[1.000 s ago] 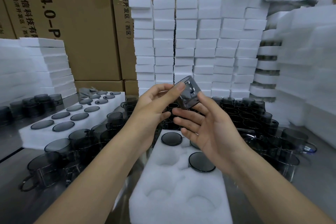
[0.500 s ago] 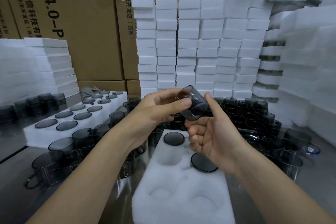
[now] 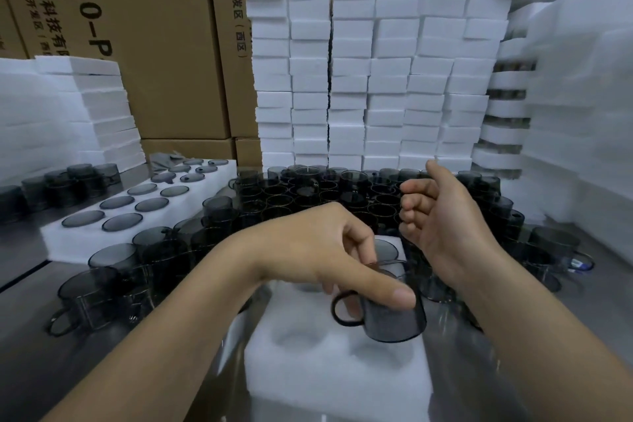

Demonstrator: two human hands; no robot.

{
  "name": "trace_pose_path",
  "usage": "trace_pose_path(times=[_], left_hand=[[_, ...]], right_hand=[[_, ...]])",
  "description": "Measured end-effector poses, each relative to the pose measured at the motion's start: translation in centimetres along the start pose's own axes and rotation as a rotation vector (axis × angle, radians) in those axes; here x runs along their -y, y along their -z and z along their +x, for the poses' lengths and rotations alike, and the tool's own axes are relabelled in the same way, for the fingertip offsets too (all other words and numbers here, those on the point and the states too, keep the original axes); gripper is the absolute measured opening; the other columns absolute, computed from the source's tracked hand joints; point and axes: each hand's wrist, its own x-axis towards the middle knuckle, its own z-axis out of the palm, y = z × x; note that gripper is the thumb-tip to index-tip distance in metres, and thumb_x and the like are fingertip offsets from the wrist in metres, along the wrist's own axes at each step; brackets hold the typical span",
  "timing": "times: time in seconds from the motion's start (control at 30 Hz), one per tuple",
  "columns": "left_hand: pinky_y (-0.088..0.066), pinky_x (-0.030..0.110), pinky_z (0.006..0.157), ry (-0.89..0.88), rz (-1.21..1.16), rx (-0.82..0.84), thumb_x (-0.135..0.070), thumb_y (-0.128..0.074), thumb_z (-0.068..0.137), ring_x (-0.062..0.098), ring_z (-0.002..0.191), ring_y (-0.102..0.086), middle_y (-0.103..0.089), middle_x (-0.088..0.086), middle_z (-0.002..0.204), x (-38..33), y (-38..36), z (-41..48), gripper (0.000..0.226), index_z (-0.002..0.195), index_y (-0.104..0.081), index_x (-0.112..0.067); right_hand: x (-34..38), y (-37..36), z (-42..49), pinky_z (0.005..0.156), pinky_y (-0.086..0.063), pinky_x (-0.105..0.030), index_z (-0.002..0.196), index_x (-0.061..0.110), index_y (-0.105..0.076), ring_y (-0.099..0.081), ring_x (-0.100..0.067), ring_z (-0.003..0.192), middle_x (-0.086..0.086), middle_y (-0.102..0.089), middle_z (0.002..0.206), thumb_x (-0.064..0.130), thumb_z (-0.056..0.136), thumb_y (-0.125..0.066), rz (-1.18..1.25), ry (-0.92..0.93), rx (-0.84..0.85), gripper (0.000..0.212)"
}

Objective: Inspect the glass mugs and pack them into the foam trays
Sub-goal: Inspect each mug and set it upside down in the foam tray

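Head view: a smoky glass mug (image 3: 394, 315) is gripped in the left hand (image 3: 325, 257). The thumb is laid across the outer wall and the fingers are curled round the far side near the rim. The mug is held mouth-up and slightly tilted, just above the right-hand column of the tray (image 3: 329, 390), with its handle (image 3: 339, 310) turned to 9 o'clock. Two empty pockets are seen in the foam below it, at about 6 o'clock. Whether the base touches the foam cannot be told.

The right hand (image 3: 442, 226) is raised at 2 o'clock of the mug, apart from it. Its fingers are loosely curled and nothing is held.

A crowd of loose mugs (image 3: 308, 195) stands on the counter (image 3: 27, 336) at 12 o'clock, and more stand at 9 o'clock. A second tray (image 3: 68, 243), its pockets filled, lies at 10 o'clock. Foam stacks (image 3: 352, 79) and cartons (image 3: 144, 44) are ranged behind.

The mug is judged to be stiff, thin-walled and fragile, light enough for one hand, and smooth enough to slip. It is best taken round the wall near the rim, as it is now, or by the handle. The foam is expected to give a little, so the mug should be pressed straight down into its pocket, with no knock against neighbouring glass.
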Motion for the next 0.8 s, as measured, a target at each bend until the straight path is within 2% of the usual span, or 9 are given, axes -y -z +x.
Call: trace_pose_path(times=[0.07, 0.13, 0.23, 0.3, 0.43, 0.57, 0.73, 0.8], left_hand=[[-0.04, 0.04, 0.063, 0.039, 0.025, 0.029, -0.064, -0.095, 0.06, 0.021, 0.066, -0.058, -0.068, 0.019, 0.073, -0.5, -0.1, -0.2, 0.059, 0.077, -0.067, -0.014], [-0.037, 0.044, 0.063, 0.052, 0.074, 0.049, -0.067, -0.095, 0.058, 0.023, 0.066, -0.053, -0.067, 0.021, 0.074, -1.0, -0.2, -0.5, 0.067, 0.079, -0.064, -0.011], [-0.036, 0.039, 0.058, 0.039, 0.149, 0.085, -0.066, -0.094, 0.058, 0.015, 0.06, -0.049, -0.059, 0.001, 0.061, -1.6, -0.6, -0.8, 0.06, 0.073, -0.061, -0.018], [-0.037, 0.034, 0.055, 0.029, 0.176, 0.081, -0.064, -0.095, 0.059, 0.011, 0.059, -0.049, -0.058, -0.007, 0.06, -1.8, -0.7, -0.9, 0.058, 0.073, -0.06, -0.02], [-0.041, 0.034, 0.055, 0.05, 0.239, 0.067, -0.064, -0.098, 0.056, 0.01, 0.059, -0.053, -0.065, 0.0, 0.065, -1.9, -0.2, -1.2, 0.065, 0.082, -0.063, -0.016], [-0.039, 0.029, 0.054, 0.079, 0.28, 0.087, -0.066, -0.097, 0.056, 0.008, 0.057, -0.052, -0.064, -0.009, 0.062, -1.9, -0.5, -1.2, 0.064, 0.081, -0.063, -0.018], [-0.041, 0.032, 0.056, 0.081, 0.268, 0.098, -0.06, -0.1, 0.058, 0.009, 0.058, -0.053, -0.063, -0.01, 0.062, -2.1, -0.6, -1.3, 0.06, 0.082, -0.064, -0.018], [-0.039, 0.033, 0.055, 0.081, 0.316, 0.099, -0.064, -0.098, 0.058, 0.009, 0.057, -0.049, -0.059, -0.011, 0.062, -2.4, -0.8, -1.3, 0.065, 0.081, -0.059, -0.017]], right_hand=[[-0.1, -0.2, -0.1, 0.046, -0.044, -0.023, 0.087, 0.012, -0.067, -0.051, -0.01, 0.048, 0.001, -0.058, 0.058, 0.047, 0.11, -0.048, -0.024, 0.012, 0.018, 0.046], [-0.2, -0.4, -0.2, 0.047, -0.044, -0.023, 0.086, 0.012, -0.067, -0.052, -0.01, 0.048, 0.001, -0.058, 0.058, 0.046, 0.11, -0.049, -0.036, 0.018, 0.029, 0.045], [-0.2, -0.6, -0.4, 0.048, -0.044, -0.023, 0.087, 0.012, -0.068, -0.052, -0.01, 0.048, 0.002, -0.059, 0.059, 0.044, 0.11, -0.051, -0.052, 0.019, 0.041, 0.043], [-0.2, -0.6, -0.4, 0.048, -0.044, -0.023, 0.088, 0.012, -0.068, -0.053, -0.01, 0.049, 0.002, -0.06, 0.059, 0.044, 0.109, -0.051, -0.059, 0.019, 0.047, 0.041], [-0.2, -0.5, -0.3, 0.049, -0.043, -0.023, 0.088, 0.013, -0.068, -0.053, -0.009, 0.049, 0.003, -0.06, 0.059, 0.044, 0.109, -0.052, -0.066, 0.023, 0.047, 0.041], [-0.2, -0.5, -0.2, 0.049, -0.044, -0.022, 0.087, 0.013, -0.068, -0.053, -0.009, 0.049, 0.003, -0.06, 0.059, 0.042, 0.109, -0.053, -0.07, 0.026, 0.06, 0.04], [-0.2, -0.6, -0.3, 0.049, -0.043, -0.022, 0.086, 0.013, -0.069, -0.054, -0.01, 0.05, 0.003, -0.06, 0.06, 0.041, 0.108, -0.054, -0.08, 0.029, 0.07, 0.039], [-0.2, -0.5, -0.2, 0.05, -0.042, -0.022, 0.085, 0.014, -0.069, -0.053, -0.01, 0.05, 0.003, -0.06, 0.06, 0.041, 0.108, -0.055, -0.085, 0.031, 0.067, 0.038]])
